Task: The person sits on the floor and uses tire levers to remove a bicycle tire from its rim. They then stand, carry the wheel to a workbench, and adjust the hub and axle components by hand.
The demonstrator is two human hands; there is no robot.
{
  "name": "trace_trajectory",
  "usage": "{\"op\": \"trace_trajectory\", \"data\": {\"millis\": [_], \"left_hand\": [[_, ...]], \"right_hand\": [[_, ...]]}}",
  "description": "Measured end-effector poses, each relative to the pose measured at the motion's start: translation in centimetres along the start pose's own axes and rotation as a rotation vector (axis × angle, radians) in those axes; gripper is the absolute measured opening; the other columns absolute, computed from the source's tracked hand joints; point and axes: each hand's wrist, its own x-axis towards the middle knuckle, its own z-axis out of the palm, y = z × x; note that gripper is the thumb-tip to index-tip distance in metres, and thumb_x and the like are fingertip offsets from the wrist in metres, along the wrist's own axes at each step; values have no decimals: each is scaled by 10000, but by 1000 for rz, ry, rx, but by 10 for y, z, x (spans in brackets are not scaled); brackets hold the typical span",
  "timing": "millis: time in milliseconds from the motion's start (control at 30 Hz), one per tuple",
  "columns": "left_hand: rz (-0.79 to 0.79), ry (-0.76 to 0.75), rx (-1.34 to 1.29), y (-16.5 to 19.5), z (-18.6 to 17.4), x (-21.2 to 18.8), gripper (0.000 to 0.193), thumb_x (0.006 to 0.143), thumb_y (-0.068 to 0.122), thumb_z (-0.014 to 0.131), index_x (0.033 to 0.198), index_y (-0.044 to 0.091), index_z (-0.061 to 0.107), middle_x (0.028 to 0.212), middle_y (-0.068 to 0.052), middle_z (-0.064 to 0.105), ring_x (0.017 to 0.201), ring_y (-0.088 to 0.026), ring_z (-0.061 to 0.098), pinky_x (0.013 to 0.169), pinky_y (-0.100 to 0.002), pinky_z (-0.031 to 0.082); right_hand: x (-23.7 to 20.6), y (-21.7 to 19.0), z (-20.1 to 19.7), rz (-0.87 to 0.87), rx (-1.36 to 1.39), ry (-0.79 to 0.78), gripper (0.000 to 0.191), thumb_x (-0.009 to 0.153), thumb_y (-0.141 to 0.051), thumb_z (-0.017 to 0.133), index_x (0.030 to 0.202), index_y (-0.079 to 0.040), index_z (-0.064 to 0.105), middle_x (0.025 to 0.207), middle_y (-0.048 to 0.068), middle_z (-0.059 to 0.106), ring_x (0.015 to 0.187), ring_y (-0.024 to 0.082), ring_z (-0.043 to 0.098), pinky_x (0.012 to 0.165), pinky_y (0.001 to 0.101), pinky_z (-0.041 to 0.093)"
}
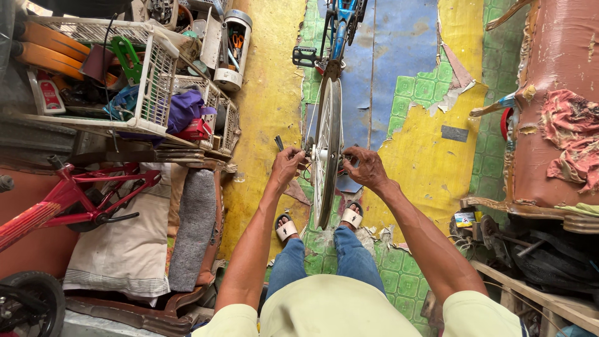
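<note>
Peeling floor (pixel 430 162), hands on bicycle wheel (pixel 327 150)

White red-labelled bottle (pixel 47 93) beside basket (pixel 159 75).

Floor (pixel 268 75): worn vinyl, peeling patches of yellow, blue and green tile pattern. Left: white plastic crates (pixel 159 68) on a shelf, red bicycle frame (pixel 75 193), stacked cushions (pixel 134 243). Right: torn brown upholstered seat (pixel 555 81). Daylight, even.
</note>
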Motion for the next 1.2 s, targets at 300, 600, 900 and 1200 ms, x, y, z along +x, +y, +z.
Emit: {"op": "trace_trajectory", "data": {"millis": [300,600,900,1200], "left_hand": [[7,32,-11,2,11,-6,294,989,314,647,1106,45,678,892,-55,743,765,-148,685,627,-333,526],[73,376,209,8,35,-15,498,929,375,697,1262,9,636,1109,-133,715,927,-239,708,770,-375,548],[287,327,91,74,63,-38,525,1003,480,591,1133,-13,715,1065,-145,758,1014,-220,695,898,-345,541],[211,313,74,72,73,-37,594,1016,543,519,1039,-19,711,1030,-108,764,944,-185,665,848,-347,515]], "right_hand": [[-5,11,-2,-21,9,10,227,882,-160,716,1074,-37,713,962,158,763,848,284,750,769,390,603],[0,16,-19,49,3,-120,268,885,-220,716,1068,-24,731,851,160,763,781,283,748,743,407,591],[10,15,-32,41,42,-186,301,877,-249,688,1055,-11,738,799,162,758,710,274,748,697,399,599],[14,17,-36,6,35,-194,273,897,-253,680,1024,-21,746,800,149,762,693,259,744,686,389,597]]}}
